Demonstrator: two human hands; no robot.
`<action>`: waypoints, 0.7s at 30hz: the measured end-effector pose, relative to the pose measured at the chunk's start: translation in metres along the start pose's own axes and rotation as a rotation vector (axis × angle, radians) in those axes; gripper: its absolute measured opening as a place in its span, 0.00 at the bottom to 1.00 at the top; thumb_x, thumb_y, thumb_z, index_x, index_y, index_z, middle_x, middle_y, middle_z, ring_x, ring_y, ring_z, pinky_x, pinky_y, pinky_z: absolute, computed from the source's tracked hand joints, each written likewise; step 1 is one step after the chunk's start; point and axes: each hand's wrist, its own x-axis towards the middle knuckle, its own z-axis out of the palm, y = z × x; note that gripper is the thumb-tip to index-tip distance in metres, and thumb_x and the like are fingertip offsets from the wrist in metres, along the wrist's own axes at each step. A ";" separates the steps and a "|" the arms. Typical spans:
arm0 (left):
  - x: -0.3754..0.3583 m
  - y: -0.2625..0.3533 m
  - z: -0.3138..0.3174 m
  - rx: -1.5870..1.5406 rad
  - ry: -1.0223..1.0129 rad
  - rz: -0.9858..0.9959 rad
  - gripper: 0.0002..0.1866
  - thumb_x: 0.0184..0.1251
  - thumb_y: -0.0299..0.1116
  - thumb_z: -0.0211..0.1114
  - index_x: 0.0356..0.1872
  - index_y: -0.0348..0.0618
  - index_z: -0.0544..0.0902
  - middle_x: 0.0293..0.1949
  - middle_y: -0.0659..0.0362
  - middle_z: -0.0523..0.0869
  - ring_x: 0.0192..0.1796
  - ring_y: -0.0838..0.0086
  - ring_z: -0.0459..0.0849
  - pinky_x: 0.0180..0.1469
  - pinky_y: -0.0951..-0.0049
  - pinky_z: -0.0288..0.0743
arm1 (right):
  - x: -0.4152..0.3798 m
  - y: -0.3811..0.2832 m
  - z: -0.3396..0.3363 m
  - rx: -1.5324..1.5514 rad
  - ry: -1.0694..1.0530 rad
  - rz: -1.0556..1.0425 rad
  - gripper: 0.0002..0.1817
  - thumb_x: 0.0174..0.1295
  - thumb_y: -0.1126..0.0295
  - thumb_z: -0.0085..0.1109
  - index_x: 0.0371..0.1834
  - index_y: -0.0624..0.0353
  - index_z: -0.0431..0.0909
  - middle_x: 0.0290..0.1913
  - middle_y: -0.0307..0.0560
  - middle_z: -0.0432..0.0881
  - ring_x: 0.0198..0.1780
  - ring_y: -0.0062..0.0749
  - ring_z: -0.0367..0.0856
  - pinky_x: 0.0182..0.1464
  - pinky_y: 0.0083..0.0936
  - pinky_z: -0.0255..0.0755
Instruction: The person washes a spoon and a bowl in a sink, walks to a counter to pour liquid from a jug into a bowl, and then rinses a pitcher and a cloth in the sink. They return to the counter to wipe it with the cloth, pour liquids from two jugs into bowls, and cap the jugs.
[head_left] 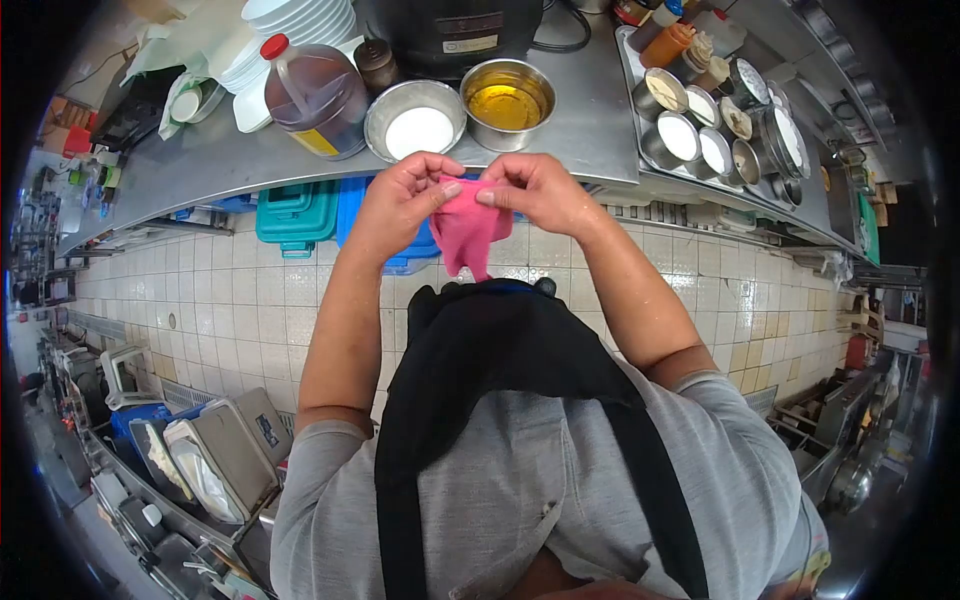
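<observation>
In front of my chest, a limp pink cloth (465, 225) hangs between my two hands, its lower end narrowing to uneven points. My left hand (412, 200) pinches its upper left edge between thumb and fingers. The upper right edge is pinched the same way by my right hand (535, 192). Just beyond my hands, on the steel counter, stand a metal bowl of white contents (418, 132) and a metal pot of yellow liquid (508, 103).
A large red-capped jug (315, 100) and stacked white dishes (300, 22) stand on the counter (215, 160) at the left. A black appliance (450, 35) is behind the bowls. Seasoning containers (672, 138) fill the right side. Teal (297, 215) and blue bins sit below.
</observation>
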 end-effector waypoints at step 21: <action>0.019 0.015 0.088 0.145 0.245 0.200 0.06 0.67 0.27 0.66 0.42 0.37 0.82 0.37 0.63 0.85 0.40 0.83 0.81 0.47 0.81 0.74 | -0.176 0.037 -0.193 -0.278 0.326 0.115 0.11 0.53 0.71 0.74 0.29 0.59 0.77 0.27 0.30 0.76 0.30 0.15 0.71 0.33 0.18 0.68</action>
